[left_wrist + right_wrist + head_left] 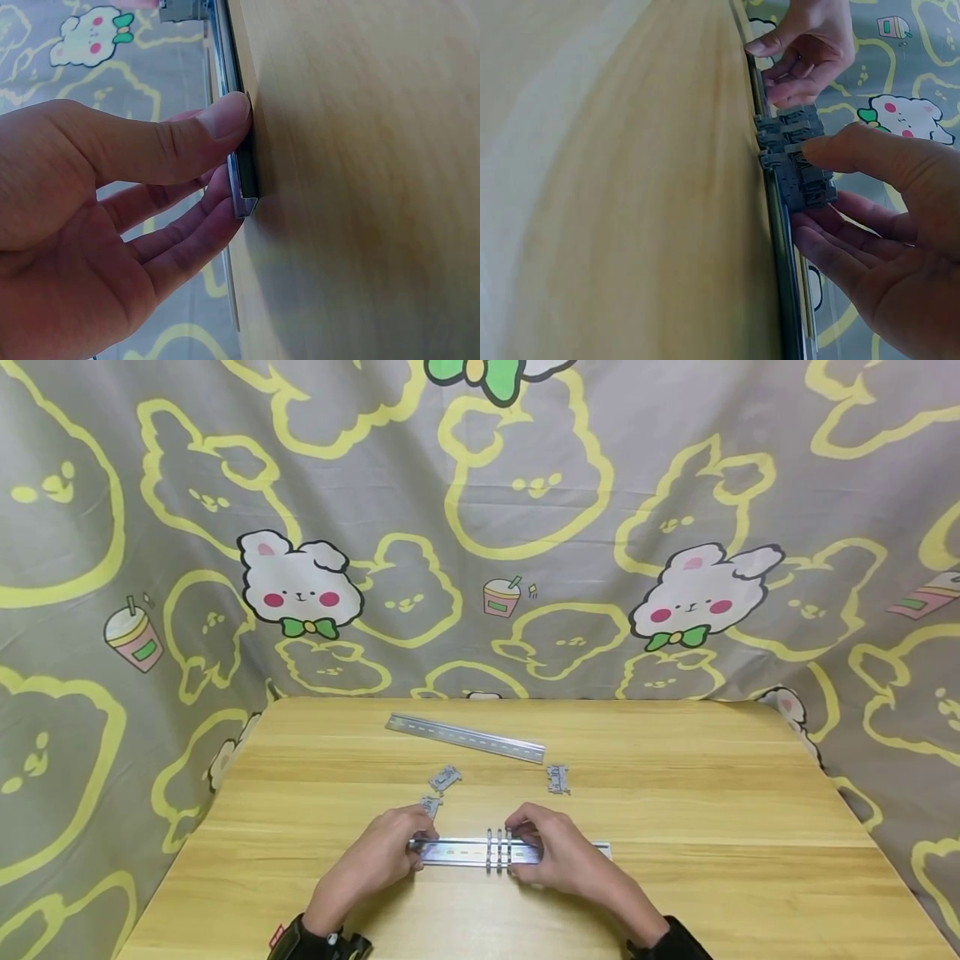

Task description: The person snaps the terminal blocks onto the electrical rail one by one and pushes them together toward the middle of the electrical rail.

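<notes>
While the left hand [386, 853] grips a slotted metal rail [456, 852] near its left end on the worktop [720, 793], the right hand [558, 853] pinches the rightmost of three gray modules [786, 139] standing across it; beyond lie three loose modules [557, 779] and a second rail [465, 737].

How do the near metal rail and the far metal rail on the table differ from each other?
The near rail carries three grey modules, while the far rail carries none. The near rail is held; the far rail lies untouched. The near rail runs nearly straight across the head view, but the far rail slants. Both are silvery metal with a row of slots.
</notes>
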`<state>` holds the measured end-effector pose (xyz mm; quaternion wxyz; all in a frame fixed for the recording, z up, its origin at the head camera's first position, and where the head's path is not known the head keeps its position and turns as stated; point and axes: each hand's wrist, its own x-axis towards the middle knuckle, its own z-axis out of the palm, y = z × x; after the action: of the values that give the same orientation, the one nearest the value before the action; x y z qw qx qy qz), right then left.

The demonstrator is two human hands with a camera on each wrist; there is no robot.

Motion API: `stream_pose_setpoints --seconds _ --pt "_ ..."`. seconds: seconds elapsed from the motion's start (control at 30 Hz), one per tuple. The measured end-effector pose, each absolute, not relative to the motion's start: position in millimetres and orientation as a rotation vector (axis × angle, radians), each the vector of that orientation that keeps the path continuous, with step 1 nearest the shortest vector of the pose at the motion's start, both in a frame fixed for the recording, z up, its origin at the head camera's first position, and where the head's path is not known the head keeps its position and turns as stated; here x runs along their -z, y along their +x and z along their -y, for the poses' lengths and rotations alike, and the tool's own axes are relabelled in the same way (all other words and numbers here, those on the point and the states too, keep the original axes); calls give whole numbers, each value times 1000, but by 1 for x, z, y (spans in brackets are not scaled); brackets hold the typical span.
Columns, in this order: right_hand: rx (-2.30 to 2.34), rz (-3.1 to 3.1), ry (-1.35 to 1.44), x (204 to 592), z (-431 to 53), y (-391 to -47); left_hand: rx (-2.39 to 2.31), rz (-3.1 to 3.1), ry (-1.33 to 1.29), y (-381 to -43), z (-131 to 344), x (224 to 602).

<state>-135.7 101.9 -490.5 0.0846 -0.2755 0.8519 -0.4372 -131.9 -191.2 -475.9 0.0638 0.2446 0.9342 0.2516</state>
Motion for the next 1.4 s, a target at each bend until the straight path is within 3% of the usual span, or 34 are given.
stream_pose_setpoints --seconds 1.4 --pt "1258 -2634 -899 495 -83 -134 -764 -2833 752 -132 191 475"
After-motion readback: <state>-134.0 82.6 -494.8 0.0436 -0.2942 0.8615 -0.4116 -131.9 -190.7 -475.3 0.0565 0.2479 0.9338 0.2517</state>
